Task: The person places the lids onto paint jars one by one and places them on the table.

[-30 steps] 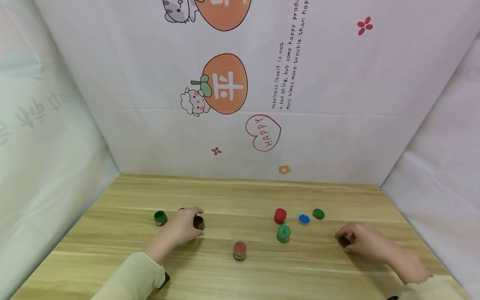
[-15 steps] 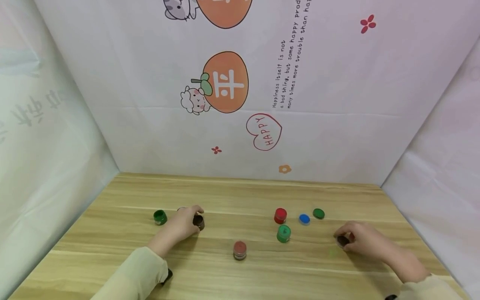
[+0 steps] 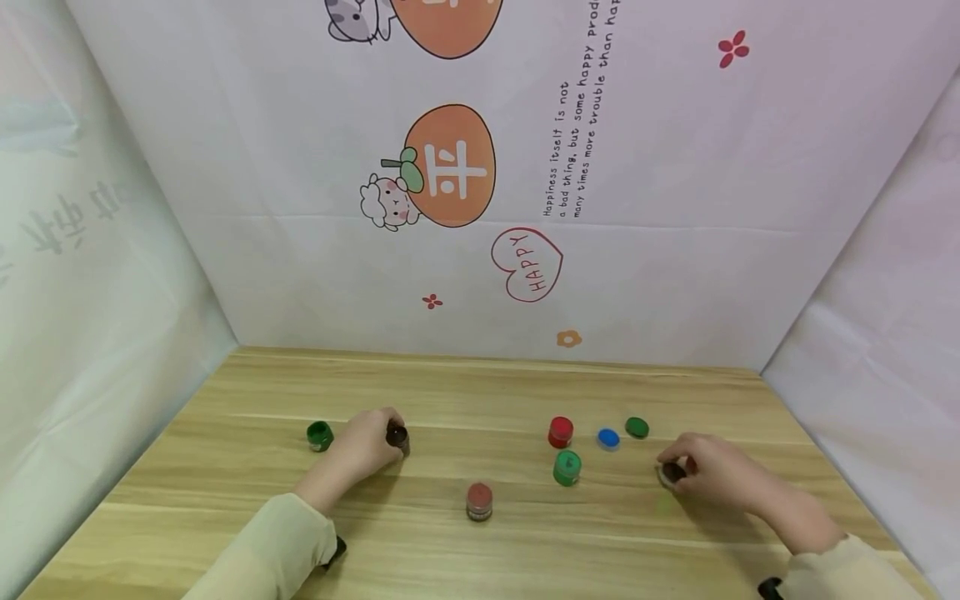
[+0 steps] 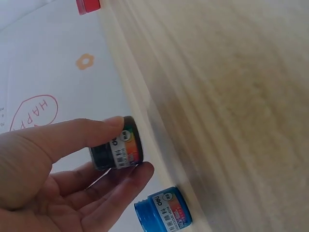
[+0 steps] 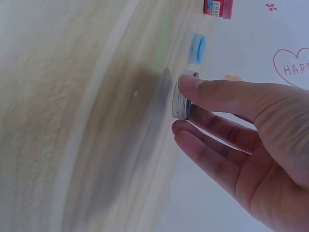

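Observation:
My left hand (image 3: 366, 448) grips a small, dark paint jar (image 4: 127, 147) between thumb and fingers; its label faces the left wrist camera. In the head view that jar looks uncapped, with dark paint inside. At the right, my right hand (image 3: 716, 472) pinches a round clear jar lid (image 5: 180, 102), dark on its inner face, by the rim. The lid is tilted and close to the tabletop. A blue paint jar (image 4: 164, 210) stands near my left fingers, hidden by that hand in the head view. An uncapped dark green jar (image 3: 319, 436) is left of it.
A brownish-red jar (image 3: 479, 501) stands toward the front middle. Right of centre are a red jar (image 3: 560, 432) and a light green jar (image 3: 567, 467). A blue lid (image 3: 608, 439) and a green lid (image 3: 637, 427) lie beyond. White printed sheets (image 3: 645, 275) enclose the table.
My right hand has shifted slightly left and away from me with the lid. My left fingers have closed in around the dark jar, which has tipped a little.

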Motion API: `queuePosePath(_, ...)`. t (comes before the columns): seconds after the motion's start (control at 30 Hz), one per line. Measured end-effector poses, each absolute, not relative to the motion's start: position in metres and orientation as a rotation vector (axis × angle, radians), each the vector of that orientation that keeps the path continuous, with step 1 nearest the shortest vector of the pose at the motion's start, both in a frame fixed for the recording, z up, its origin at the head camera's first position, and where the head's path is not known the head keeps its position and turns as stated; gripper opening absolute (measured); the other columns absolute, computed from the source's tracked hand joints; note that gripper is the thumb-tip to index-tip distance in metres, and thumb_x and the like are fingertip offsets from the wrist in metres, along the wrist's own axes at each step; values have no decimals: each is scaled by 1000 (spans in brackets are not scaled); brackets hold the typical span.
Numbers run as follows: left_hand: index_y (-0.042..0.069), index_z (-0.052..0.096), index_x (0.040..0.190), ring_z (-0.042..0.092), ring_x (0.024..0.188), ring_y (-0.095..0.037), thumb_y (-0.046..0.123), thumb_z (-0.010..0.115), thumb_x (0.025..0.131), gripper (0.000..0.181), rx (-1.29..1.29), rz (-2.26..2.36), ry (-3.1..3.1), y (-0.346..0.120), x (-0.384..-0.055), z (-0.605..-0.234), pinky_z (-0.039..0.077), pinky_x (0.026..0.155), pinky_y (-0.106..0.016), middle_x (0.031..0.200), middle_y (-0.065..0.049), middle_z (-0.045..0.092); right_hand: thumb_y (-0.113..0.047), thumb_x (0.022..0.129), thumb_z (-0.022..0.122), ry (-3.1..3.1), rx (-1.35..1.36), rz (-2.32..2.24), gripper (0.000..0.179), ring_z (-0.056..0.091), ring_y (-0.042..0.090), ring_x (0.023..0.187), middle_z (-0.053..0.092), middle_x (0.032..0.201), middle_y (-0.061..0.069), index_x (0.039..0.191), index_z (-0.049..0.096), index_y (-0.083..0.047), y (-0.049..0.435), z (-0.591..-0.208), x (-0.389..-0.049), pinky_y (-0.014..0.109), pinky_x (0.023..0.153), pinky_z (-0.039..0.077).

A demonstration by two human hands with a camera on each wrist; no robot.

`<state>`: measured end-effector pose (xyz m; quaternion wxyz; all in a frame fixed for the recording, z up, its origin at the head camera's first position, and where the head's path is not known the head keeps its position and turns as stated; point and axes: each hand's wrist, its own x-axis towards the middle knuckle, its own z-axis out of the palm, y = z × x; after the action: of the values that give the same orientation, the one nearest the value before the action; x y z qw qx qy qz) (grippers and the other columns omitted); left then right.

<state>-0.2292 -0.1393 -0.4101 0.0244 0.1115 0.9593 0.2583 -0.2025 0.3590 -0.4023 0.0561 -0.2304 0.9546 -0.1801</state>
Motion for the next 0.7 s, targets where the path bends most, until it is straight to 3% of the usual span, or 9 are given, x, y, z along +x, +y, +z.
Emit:
queuePosePath(0.2,1,70,109,66,104,-33,4,82,84,28,320,879,2949,-138,-228,-409,54,89,-49,107,-13,69,-3,78,85,2890,-744,-554,34,51,4,74,66,95,-2,110,76,2,348,-400,-204,25,60,47)
queuePosePath(0.43,2,69,115,65,94,-23,6,81,85,33,261,1194,2756,-138,-228,-408,54,81,-44,105,-9,66,-5,80,86,2883,-788,-571,34,50,2,72,67,96,-1,112,76,3,332,-395,-207,25,60,47)
queuePosePath(0.7,-2,66,123,66,103,-28,8,79,88,39,215,1453,2637,-135,-229,-405,54,89,-46,114,-13,67,-3,80,84,2887,-809,-586,34,48,3,69,63,91,-3,112,76,3,319,-388,-209,24,58,46)
